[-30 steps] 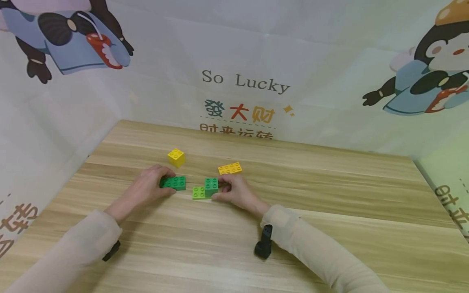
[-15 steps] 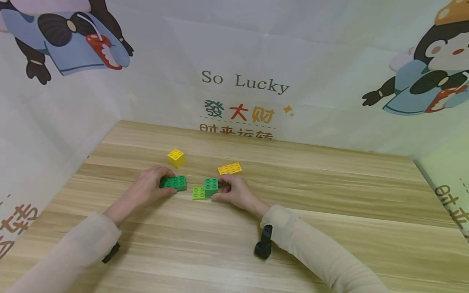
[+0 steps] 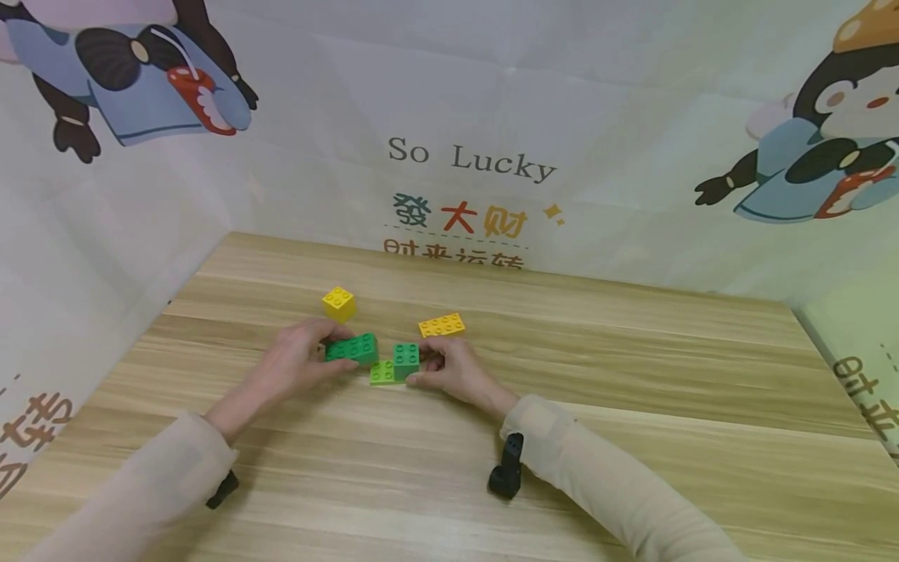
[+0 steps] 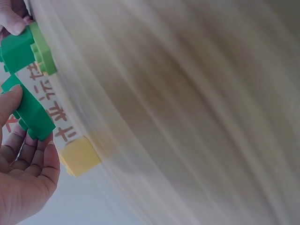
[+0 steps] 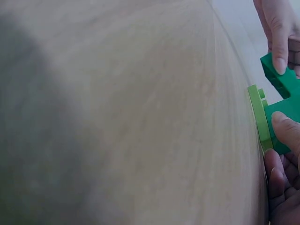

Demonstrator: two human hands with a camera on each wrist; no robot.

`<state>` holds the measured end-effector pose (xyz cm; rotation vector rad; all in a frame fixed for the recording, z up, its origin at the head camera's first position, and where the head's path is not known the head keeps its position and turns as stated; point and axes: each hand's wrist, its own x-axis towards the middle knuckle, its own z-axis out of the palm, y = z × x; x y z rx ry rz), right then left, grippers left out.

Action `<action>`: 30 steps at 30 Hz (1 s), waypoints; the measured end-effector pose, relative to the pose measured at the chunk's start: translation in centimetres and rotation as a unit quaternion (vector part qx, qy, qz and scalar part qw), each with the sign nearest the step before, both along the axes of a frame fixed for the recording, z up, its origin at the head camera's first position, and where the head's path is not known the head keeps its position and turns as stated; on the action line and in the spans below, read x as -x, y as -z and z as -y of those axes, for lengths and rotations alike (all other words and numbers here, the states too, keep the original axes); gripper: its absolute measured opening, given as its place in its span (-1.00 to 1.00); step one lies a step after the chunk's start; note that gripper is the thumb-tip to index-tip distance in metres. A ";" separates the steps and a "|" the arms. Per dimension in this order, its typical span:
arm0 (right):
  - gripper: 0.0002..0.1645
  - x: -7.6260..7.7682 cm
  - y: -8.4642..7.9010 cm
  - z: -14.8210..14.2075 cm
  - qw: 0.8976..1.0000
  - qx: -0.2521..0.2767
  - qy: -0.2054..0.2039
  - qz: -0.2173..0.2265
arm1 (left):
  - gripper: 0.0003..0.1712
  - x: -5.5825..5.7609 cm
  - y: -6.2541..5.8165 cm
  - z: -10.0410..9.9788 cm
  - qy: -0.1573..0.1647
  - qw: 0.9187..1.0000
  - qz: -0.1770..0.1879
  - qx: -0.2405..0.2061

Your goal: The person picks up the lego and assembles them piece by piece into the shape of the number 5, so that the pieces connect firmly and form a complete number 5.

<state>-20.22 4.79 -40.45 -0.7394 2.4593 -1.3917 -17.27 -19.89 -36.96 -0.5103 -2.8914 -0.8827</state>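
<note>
My left hand (image 3: pixel 295 355) pinches a dark green building brick (image 3: pixel 354 349) between thumb and fingers. In the left wrist view that green brick (image 4: pixel 30 110) is tilted and raised off the table. My right hand (image 3: pixel 453 365) grips a square green brick (image 3: pixel 406 361), which sits on the right part of a flat light green brick (image 3: pixel 381 373) lying on the table. The long brick's right end is close over the light green brick's bare studs. In the right wrist view, my right thumb (image 5: pixel 287 129) presses the square brick's side.
Behind my left hand stands a yellow block (image 3: pixel 339 304), two studs wide. A flat yellow-orange brick (image 3: pixel 442 325) lies just beyond my right hand. The wooden table (image 3: pixel 632 359) ends at a white printed backdrop (image 3: pixel 618 156).
My left hand has lifted the long dark green brick and moved it right, toward the light green one. My right hand and its bricks have stayed in place.
</note>
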 end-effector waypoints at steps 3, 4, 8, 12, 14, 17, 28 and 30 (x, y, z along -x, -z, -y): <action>-0.54 0.0 0.1 0.0 1.000 0.002 -0.002 -0.002 | -0.56 -0.1 -0.3 -0.5 -0.002 1.000 0.009 -0.012; -0.54 0.0 0.1 0.0 1.000 0.004 -0.001 -0.003 | -0.55 -0.2 -0.3 -0.6 -0.003 1.000 0.012 -0.016; -0.55 0.0 0.1 0.0 1.000 0.007 0.000 -0.004 | -0.54 -0.3 -0.7 -1.0 -0.002 0.999 0.020 -0.029; -0.56 0.0 0.1 0.0 1.000 0.008 0.001 -0.002 | -0.53 -0.4 -1.0 -1.3 0.002 0.998 0.035 -0.044; -0.57 0.0 0.0 0.0 1.000 0.008 0.001 0.001 | -0.53 -0.4 -1.1 -1.5 0.004 0.998 0.041 -0.051; -0.57 0.0 0.1 0.0 1.000 0.009 0.002 0.003 | -0.54 -0.3 -1.1 -1.8 0.008 0.998 0.036 -0.055; -0.56 0.1 0.1 -0.1 1.000 0.008 -0.001 0.004 | -0.54 -0.2 -0.6 -2.7 0.022 0.998 0.014 -0.058; -0.56 0.1 0.1 -0.1 1.000 0.006 0.000 0.003 | -0.55 -0.2 -0.6 -2.9 0.024 0.998 0.006 -0.058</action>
